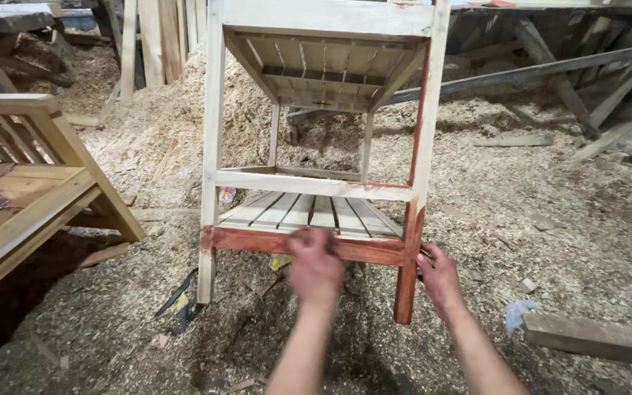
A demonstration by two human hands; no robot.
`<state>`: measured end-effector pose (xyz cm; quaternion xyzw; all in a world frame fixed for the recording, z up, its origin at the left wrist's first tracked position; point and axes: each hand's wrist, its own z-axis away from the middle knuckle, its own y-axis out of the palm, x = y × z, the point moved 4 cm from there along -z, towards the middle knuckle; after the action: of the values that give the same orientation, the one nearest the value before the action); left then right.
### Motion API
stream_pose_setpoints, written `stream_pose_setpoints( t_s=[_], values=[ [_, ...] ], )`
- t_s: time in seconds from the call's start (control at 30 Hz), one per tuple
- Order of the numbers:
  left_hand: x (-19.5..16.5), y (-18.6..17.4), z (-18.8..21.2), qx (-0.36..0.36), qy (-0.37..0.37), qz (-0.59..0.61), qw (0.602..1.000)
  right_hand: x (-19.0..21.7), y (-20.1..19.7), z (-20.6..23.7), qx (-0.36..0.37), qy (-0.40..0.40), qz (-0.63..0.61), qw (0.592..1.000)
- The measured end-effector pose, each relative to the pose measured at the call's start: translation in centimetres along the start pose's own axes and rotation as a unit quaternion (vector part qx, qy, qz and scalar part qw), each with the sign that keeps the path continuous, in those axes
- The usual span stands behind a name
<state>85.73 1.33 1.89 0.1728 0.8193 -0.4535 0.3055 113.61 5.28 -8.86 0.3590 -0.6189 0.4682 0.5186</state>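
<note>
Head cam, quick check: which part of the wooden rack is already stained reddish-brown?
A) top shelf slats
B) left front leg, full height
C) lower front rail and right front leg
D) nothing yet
C: the lower front rail and right front leg are reddish-brown, while the top shelf slats and left front leg look bare and pale; the left hand rests on that rail.

I saw no labels, signs or screens. Only two things might have been packaging: a small crumpled wrapper (227, 195), pale with pink and blue, on the sawdust beside the left leg, and a yellow-green scrap (280, 262) under the red rail. Both were too small to tell.
</note>
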Motion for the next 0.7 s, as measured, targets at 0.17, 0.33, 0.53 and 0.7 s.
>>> stream_pose_setpoints(
  t_s=[0.17,0.33,0.53,0.7],
  values=[
    [-5.5,3.6,2.9,0.186,0.023,0.008,0.982,-1.4,-0.3,-1.9,-0.020,-0.063,0.013,0.998],
    [-3.2,2.5,1.8,0.177,0.042,0.105,0.978,0.3,0.2,-1.0,-0.052,-0.113,0.066,0.990],
    [3.2,0.6,-0.4,0.113,-0.045,0.243,0.962,7.9,2.9,7.1,-0.260,-0.293,0.212,0.895],
    [8.3,-2.4,-1.6,0.052,-0.108,0.227,0.967,13.2,7.3,10.1,-0.133,-0.360,0.183,0.905]
  ],
)
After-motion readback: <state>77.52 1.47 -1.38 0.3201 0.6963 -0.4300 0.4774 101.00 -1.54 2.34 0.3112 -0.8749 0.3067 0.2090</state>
